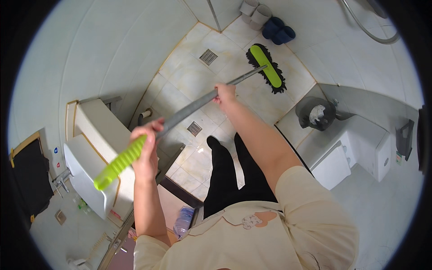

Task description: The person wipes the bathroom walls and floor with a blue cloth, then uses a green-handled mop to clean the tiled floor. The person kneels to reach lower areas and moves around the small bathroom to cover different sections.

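Observation:
Both hands grip a long-handled floor broom with a grey metal pole (pixel 194 105). My left hand (pixel 145 150) is wrapped around the top of the pole, where the ribbed lime-green grip (pixel 119 164) starts. Farther down, my right hand (pixel 225 94) closes around the middle of the pole. The broom's lime-green head (pixel 265 65), fringed with black bristles, rests on the marble-look tile floor (pixel 184 86) near the far right corner. Just beyond the head stand navy slippers (pixel 278 31), leaning by the wall.
Two metal floor drains (pixel 208 57) (pixel 194 128) are set in the tiles. Grey slippers (pixel 255 14) stand at the far wall. On the right are a bin with a dark bag (pixel 305 113) and a white toilet (pixel 332 165). A washbasin (pixel 86 175) juts out on the left.

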Demonstrator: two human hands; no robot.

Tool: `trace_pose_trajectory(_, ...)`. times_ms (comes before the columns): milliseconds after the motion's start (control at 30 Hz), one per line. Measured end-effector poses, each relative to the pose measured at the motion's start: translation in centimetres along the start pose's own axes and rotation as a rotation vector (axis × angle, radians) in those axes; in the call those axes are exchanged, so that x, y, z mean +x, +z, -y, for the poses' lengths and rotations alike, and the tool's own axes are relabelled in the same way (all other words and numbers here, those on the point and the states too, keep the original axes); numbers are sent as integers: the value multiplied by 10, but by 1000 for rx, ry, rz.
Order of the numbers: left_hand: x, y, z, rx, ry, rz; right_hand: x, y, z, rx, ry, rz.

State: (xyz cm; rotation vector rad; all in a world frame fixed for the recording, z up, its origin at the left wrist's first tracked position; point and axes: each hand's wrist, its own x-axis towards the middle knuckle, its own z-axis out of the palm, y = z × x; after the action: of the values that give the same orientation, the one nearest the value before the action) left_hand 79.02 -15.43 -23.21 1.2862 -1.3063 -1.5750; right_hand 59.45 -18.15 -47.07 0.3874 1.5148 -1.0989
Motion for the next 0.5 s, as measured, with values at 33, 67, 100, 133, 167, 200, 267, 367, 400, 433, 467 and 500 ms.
trace_pose_trajectory(33, 9, -2, -2, -52, -24, -37, 3, 8, 4, 15, -13, 16)
trace_pose_trajectory(67, 14, -5, -3, -63, -37, -35, 6, 13, 4, 19, -8, 18)
trace_pose_trajectory(100, 16, -6, -2, -73, -24, -5, 9, 17, 6, 27, -14, 21)
trace_pose_trajectory(133, 18, -9, 0, -89, -25, 0, 13, 21, 6, 36, -23, 23)
trace_pose_trajectory(167, 18, -12, 4, -107, -27, 4, 17, 25, 5, 30, -34, 34)
trace_pose_trajectory(200, 18, -15, 8, -123, -16, 34, 22, 30, 4, 23, -46, 47)
trace_pose_trajectory(267, 20, -26, 17, -133, -7, 6, 31, 43, 1, 4, -62, 73)
trace_pose_trajectory(367, 21, -50, 27, -71, -4, -16, 43, 74, -5, -37, -65, 117)
trace_pose_trajectory(400, 20, -58, 31, -72, -9, -40, 45, 84, -10, -60, -61, 124)
trace_pose_trajectory(433, 17, -66, 35, -75, -18, -65, 46, 93, -16, -92, -56, 104)
trace_pose_trajectory(467, 12, -74, 39, -72, -9, -83, 46, 102, -24, -111, -49, 135)
trace_pose_trajectory(500, 5, -82, 42, -69, -3, -102, 44, 109, -33, -139, -41, 141)
